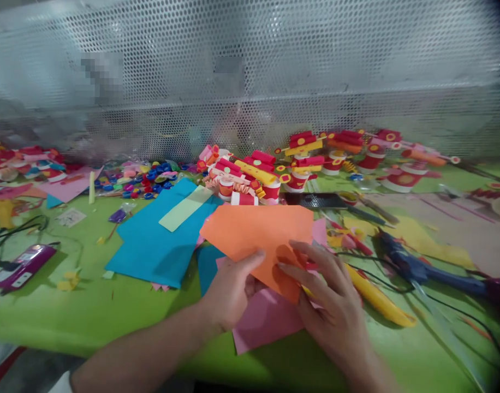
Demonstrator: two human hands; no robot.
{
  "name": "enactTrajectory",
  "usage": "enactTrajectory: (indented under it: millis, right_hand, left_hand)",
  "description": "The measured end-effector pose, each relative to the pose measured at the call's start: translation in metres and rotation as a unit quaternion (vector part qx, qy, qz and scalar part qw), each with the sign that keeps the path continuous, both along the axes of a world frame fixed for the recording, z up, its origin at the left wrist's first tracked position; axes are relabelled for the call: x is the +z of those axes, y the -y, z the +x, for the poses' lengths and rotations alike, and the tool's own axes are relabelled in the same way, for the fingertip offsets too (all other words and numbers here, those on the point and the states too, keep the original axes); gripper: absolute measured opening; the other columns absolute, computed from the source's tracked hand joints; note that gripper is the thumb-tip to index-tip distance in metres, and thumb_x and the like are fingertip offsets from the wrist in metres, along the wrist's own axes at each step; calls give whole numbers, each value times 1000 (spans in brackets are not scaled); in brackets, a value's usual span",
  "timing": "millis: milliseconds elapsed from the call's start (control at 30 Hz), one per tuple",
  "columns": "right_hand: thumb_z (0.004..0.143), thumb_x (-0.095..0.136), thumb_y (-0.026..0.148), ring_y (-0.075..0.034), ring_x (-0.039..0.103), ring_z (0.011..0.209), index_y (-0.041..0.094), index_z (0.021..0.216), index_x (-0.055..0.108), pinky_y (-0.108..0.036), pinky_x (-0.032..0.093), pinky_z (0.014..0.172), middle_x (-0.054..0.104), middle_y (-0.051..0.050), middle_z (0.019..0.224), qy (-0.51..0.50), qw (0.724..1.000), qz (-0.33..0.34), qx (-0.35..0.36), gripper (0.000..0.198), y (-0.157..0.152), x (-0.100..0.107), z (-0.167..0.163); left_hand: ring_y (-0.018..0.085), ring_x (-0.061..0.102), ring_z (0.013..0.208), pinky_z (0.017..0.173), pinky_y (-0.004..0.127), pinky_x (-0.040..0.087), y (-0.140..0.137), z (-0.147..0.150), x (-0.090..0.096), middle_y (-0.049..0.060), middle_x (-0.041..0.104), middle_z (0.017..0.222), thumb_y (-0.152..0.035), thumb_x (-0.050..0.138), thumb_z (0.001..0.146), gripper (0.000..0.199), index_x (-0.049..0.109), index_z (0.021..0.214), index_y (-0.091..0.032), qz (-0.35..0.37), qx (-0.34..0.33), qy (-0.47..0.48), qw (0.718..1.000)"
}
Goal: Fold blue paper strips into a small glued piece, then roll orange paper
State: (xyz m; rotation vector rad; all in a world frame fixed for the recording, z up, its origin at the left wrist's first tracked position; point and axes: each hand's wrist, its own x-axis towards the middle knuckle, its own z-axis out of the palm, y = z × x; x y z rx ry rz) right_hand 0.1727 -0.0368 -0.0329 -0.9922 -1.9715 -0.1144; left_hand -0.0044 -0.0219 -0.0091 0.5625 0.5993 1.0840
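Observation:
An orange paper sheet (254, 229) with cut corners is held up in front of me over the green table. My left hand (230, 292) pinches its lower left edge, thumb on top and fingers underneath. At its lower right, my right hand (332, 297) has its fingers on the top face and the thumb at the bottom edge. Below the orange sheet lies pink paper (266, 322), partly covered. Blue sheets (155, 240) lie to the left, with a pale green paper strip (186, 208) across them.
Finished red, yellow and pink paper-cup figures (270, 174) crowd the back, before a perforated metal screen (250, 71). A blue glue gun (422, 267) and a yellow tool handle (381, 297) lie right. A purple power strip (23, 267) with cords sits left on the green table (82, 308).

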Motion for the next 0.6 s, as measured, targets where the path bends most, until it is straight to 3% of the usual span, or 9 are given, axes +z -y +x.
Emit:
enactTrajectory:
  millis: [100, 233, 367, 467, 600]
  right_hand:
    - [81, 49, -4, -28, 56, 122, 21, 113, 68, -46, 48, 97, 62, -12, 133, -3, 1000, -4, 16, 44, 0, 1, 0]
    - [84, 52, 1, -27, 59, 121, 22, 113, 67, -45, 47, 99, 66, -10, 131, -16, 999, -27, 32, 39, 0, 2, 2]
    - [87, 61, 12, -28, 63, 120, 24, 106, 70, -48, 47, 102, 69, -8, 128, -120, 988, -97, 27, 24, 6, 4, -1]
    - [87, 64, 17, -28, 65, 118, 24, 94, 72, -48, 49, 102, 73, -8, 119, -307, 940, -145, -11, 13, 10, 8, -6]
    - [79, 70, 24, -28, 70, 110, 26, 84, 75, -52, 48, 106, 76, -5, 106, -536, 835, -105, -64, 7, 4, 11, -5]
  left_hand:
    - [27, 66, 120, 96, 37, 55, 1, 0, 2, 10, 69, 133, -24, 69, 89, 38, 69, 127, -22, 31, -24, -9, 999]
    - [24, 71, 102, 83, 31, 55, 2, -1, -1, 6, 78, 111, -6, 78, 66, 40, 78, 104, -21, 44, -50, -36, 997]
    - [23, 71, 94, 87, 35, 55, 2, 0, -3, 5, 78, 96, -4, 78, 59, 38, 80, 95, -18, 27, -60, -83, 994]
    - [24, 72, 89, 90, 41, 54, 1, 0, 0, 9, 77, 89, -13, 82, 64, 30, 79, 94, -14, 21, -60, -101, 993]
    - [23, 73, 96, 85, 38, 54, 3, 1, 3, 10, 73, 124, -16, 83, 71, 49, 72, 117, -26, 33, -82, -59, 994]
